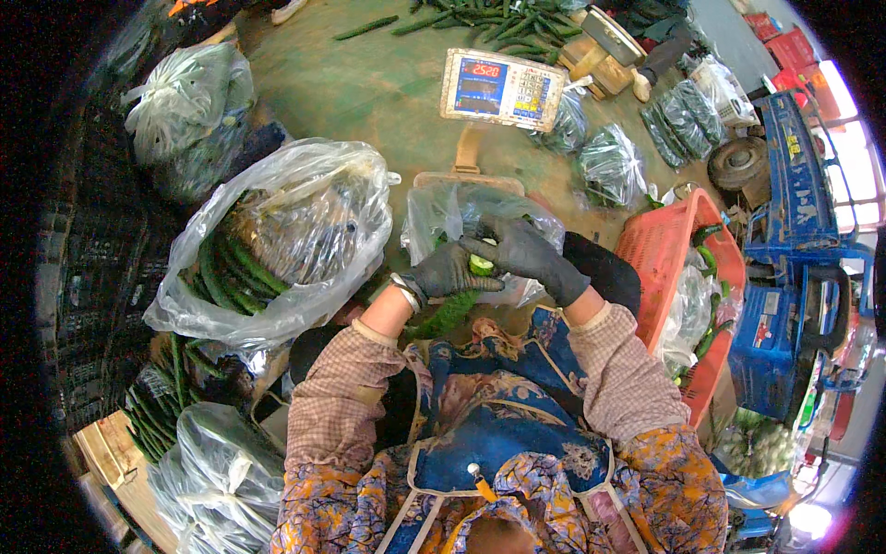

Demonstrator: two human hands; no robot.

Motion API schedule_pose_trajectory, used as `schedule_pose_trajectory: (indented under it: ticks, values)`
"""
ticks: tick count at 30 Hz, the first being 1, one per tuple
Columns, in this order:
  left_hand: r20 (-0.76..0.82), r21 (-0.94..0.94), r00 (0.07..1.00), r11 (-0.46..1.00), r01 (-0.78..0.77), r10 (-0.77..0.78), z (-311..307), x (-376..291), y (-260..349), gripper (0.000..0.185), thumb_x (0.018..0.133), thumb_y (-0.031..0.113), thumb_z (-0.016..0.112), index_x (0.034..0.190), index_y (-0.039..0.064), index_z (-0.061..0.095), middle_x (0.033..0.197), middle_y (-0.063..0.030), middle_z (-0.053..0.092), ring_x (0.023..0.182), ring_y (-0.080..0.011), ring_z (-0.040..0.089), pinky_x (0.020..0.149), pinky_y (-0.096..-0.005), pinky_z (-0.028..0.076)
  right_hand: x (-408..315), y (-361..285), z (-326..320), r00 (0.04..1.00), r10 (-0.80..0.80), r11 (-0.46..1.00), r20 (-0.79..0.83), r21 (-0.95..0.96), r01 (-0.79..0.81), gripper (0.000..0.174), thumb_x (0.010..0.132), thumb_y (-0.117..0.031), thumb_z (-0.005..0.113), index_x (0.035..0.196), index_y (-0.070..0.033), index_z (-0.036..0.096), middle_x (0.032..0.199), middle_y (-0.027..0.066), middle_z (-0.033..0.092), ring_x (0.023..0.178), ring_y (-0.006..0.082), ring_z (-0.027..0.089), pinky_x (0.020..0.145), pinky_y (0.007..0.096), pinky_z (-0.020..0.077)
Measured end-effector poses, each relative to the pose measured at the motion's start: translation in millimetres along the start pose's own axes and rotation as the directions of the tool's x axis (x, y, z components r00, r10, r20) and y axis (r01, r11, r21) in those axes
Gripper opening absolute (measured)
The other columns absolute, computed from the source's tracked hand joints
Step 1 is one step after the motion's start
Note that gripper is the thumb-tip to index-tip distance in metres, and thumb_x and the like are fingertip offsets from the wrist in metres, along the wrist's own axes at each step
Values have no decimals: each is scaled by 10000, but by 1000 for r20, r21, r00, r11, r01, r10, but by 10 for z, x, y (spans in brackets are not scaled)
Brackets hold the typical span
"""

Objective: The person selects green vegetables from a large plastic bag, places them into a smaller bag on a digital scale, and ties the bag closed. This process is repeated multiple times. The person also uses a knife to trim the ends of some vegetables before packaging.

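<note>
My left hand (446, 271), in a dark glove, is closed on a cucumber (450, 315) that hangs down toward my lap. A pale cut or broken end (480, 264) shows between my two hands. My right hand (529, 253), gloved too, has its fingers at that end; whether it holds a piece is hidden. Under both hands a clear plastic bag (432, 211) lies on the platform of a digital scale, whose lit display panel (502, 90) stands beyond. To the left, a large open plastic bag (346, 291) holds several long cucumbers (239, 273).
A red plastic crate (654, 242) with cucumbers and plastic stands at my right. Tied bags (187, 97) sit at the far left and a tied bag (225, 478) at the near left. Loose cucumbers (512, 24) are piled ahead, near another person's hand (641, 85). A blue vehicle (796, 173) is far right.
</note>
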State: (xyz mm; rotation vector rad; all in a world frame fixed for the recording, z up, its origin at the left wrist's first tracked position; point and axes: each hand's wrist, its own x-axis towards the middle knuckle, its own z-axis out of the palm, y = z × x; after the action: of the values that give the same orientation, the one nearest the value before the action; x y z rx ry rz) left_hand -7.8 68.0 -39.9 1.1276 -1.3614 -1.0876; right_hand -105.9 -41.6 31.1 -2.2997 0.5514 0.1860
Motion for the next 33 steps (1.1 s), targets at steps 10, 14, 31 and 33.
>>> schedule_pose_trajectory:
  ticks: [10,14,31,33]
  values:
    - [-107,65,973,976,210,-202,-41,-32,129,413,699,318,693,960,15,590,879,-106,635,808,-169,593,726,-310,449,-91,180,62,963,262,934,-67,270,-235,443,788,-348,542,1053,7,521,1000,180,565,960,275,534,814,338,410]
    - [-89,-22,962,966,258,-259,-9,-95,222,420,742,231,662,1074,7,535,1006,-80,602,928,-160,549,828,-303,424,-172,215,74,984,160,974,-76,174,-145,411,775,-264,570,1099,-20,505,1081,190,524,1017,313,500,862,351,392]
    - [-474,-504,794,857,109,-380,-130,-171,-101,410,808,286,593,1090,0,515,1002,-50,562,874,-125,525,777,-276,435,-1605,1168,-1410,610,521,387,-597,802,455,242,853,-238,435,982,-64,543,888,103,582,868,208,549,743,309,441]
    - [-406,-716,796,698,27,-448,-147,-134,-140,396,889,350,426,1065,9,521,1015,-103,579,925,-198,547,832,-315,434,-1479,1005,-1095,696,474,800,-539,594,-84,245,836,-232,465,1013,-70,516,909,105,571,883,202,542,736,294,442]
